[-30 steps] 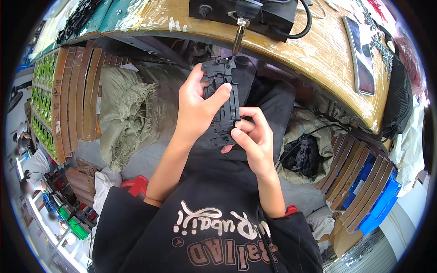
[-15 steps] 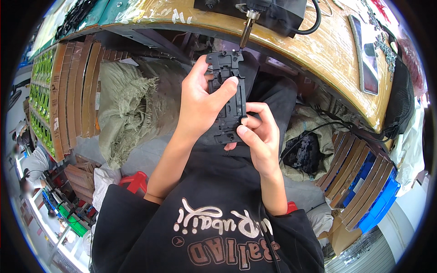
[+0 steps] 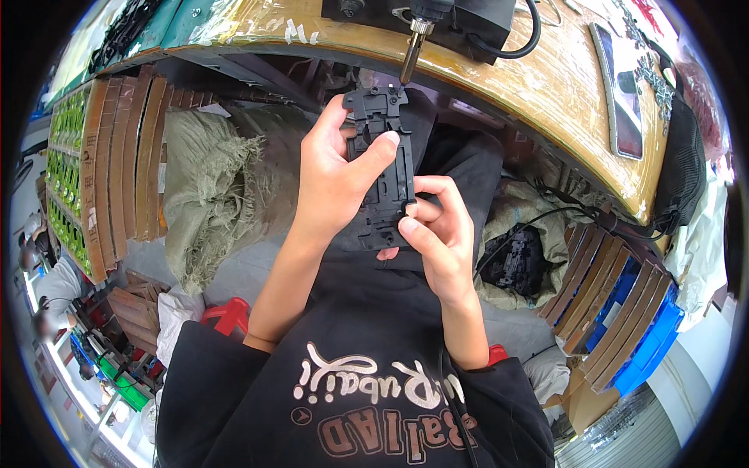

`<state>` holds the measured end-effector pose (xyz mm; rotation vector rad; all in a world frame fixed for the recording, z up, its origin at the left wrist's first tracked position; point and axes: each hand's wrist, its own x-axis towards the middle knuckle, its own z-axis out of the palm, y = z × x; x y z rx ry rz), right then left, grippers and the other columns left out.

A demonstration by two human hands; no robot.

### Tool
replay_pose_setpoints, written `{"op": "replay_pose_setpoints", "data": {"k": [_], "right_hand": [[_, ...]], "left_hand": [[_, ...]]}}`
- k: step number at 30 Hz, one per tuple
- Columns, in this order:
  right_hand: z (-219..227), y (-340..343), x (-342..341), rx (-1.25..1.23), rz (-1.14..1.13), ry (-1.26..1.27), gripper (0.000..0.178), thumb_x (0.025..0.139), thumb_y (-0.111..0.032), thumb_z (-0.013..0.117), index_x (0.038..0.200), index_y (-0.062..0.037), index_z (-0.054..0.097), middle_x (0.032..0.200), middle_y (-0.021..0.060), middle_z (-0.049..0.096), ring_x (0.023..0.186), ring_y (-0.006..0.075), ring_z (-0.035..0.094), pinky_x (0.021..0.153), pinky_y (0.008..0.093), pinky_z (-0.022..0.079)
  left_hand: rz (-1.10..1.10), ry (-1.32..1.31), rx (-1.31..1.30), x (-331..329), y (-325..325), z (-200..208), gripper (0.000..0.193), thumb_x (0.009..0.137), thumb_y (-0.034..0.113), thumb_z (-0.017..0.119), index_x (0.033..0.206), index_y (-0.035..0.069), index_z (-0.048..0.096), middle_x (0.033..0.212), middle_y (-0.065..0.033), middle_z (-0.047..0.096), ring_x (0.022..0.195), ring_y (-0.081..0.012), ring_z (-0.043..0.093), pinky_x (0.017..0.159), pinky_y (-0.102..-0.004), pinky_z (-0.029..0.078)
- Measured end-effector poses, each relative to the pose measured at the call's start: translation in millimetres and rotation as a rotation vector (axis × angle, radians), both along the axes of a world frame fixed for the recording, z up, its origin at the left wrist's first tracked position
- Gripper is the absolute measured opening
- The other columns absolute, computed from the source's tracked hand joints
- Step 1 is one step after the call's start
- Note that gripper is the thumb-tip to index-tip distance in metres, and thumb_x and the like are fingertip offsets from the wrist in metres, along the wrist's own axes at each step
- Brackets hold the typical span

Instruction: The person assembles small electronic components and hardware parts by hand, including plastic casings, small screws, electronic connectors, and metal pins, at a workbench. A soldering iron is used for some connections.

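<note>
Between my hands is a long black moulded plastic part [image 3: 400, 175], held nearly upright over my lap with its far end tilted slightly left. My left hand [image 3: 339, 168] grips its upper left side, the thumb lying across its face. Lower down, my right hand [image 3: 441, 234] pinches the right edge near the bottom corner with thumb and fingers. The metal bit of a screwdriving tool [image 3: 413, 54] points down at the part's top right corner, beside a screw hole. Whether the tip touches the part I cannot tell.
The wooden bench [image 3: 562, 101] curves across the top, with a black machine base [image 3: 484, 27], a phone [image 3: 616, 90] and loose screws [image 3: 649, 78] on it. A woven sack [image 3: 211, 195] and stacked cardboard trays [image 3: 117, 171] stand left. An open sack of black parts [image 3: 515, 261] stands right.
The black plastic part and both hands sit slightly further left in view, as do the bench and tool. My grip looks the same.
</note>
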<state>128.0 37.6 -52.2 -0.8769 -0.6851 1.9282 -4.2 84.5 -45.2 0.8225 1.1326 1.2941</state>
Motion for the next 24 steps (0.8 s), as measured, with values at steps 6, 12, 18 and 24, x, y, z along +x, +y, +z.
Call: {"op": "replay_pose_setpoints", "data": {"k": [6, 12, 18, 24], "right_hand": [[-2.0, 0.7, 0.5, 0.005, -0.006, -0.007, 0.034, 0.079, 0.0, 0.053, 0.108, -0.001, 0.037, 0.071, 0.0024, 0.05, 0.064, 0.0074, 0.05, 0.055, 0.0243, 0.05], [-6.2, -1.4, 0.9, -0.003, -0.003, -0.012, 0.033, 0.079, 0.0, 0.053, 0.108, -0.0009, 0.037, 0.072, 0.0024, 0.05, 0.065, 0.0073, 0.05, 0.055, 0.0242, 0.05], [-6.6, -3.5, 1.5, -0.011, 0.004, -0.017, 0.034, 0.079, 0.0, 0.053, 0.108, -0.0012, 0.037, 0.071, 0.0024, 0.05, 0.065, 0.0074, 0.05, 0.055, 0.024, 0.05], [-5.4, -3.8, 1.3, -0.002, 0.004, -0.002, 0.034, 0.079, 0.0, 0.053, 0.108, -0.0013, 0.037, 0.072, 0.0022, 0.049, 0.064, 0.0071, 0.049, 0.055, 0.0239, 0.049]], "left_hand": [[0.006, -0.001, -0.006, 0.9, 0.3, -1.2, 0.025, 0.074, -0.001, 0.056, 0.098, 0.0, 0.048, 0.082, -0.0031, 0.055, 0.07, -0.0055, 0.051, 0.059, -0.0193, 0.044], [0.004, 0.016, -0.011, 0.2, -1.4, -5.4, 0.024, 0.074, -0.001, 0.057, 0.097, 0.0, 0.048, 0.083, -0.0032, 0.055, 0.071, -0.0058, 0.05, 0.06, -0.0199, 0.044], [0.004, 0.006, -0.003, 0.6, -3.8, -8.1, 0.025, 0.074, 0.0, 0.057, 0.097, 0.0, 0.048, 0.084, -0.0032, 0.055, 0.072, -0.006, 0.05, 0.061, -0.0201, 0.044], [0.0, 0.011, 0.002, 0.5, -4.5, -6.4, 0.025, 0.074, 0.0, 0.057, 0.098, 0.0, 0.048, 0.085, -0.0033, 0.055, 0.073, -0.006, 0.05, 0.062, -0.0198, 0.044]]}}
